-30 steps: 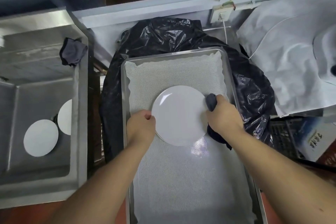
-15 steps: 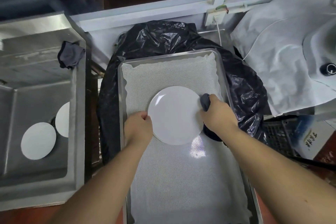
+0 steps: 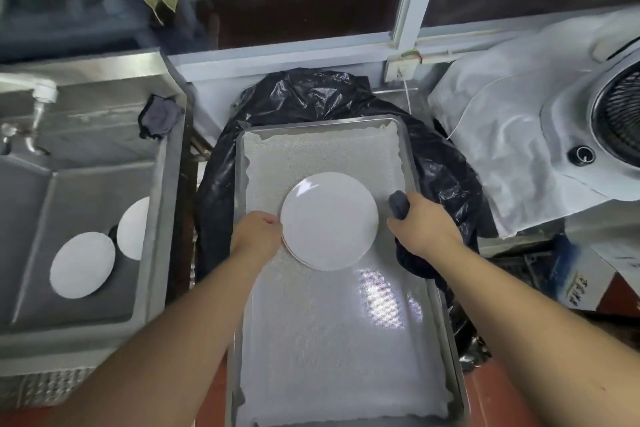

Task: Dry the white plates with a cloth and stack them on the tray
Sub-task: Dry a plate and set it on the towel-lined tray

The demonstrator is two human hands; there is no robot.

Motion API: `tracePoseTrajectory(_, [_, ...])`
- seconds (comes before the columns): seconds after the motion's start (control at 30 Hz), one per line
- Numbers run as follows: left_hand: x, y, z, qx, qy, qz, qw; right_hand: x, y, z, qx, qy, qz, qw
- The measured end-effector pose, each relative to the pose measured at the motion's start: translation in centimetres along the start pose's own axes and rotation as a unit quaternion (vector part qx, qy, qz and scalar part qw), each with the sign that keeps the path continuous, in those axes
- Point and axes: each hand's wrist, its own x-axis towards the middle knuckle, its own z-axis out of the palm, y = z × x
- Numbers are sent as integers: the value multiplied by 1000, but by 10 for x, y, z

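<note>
Sink (image 3: 162,191), left of frame: two white plates (image 3: 82,265) lie flat on its floor, not yet dried. Tray (image 3: 412,163), centre of frame: stacked plates (image 3: 329,220) sit on its lining, upper half. My left hand (image 3: 256,236) touches the stack's left rim, fingers curled at the edge; how firm the hold is I cannot tell. My right hand (image 3: 420,227) grips the dark cloth (image 3: 399,205), just right of the stack and apart from it. Judgement: sink plates lie left of my left hand, the nearer one.
</note>
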Motion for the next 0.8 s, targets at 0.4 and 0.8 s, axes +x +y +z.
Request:
tracePoseTrajectory(0.4, [-90,-41,-71,172,1,80,982,-47,-69,-25,-172,-77,-126,974])
tracePoseTrajectory(0.8, [-152,-169,-138,177,38,78,980,-143,-197,43,-318,-111,-257,906])
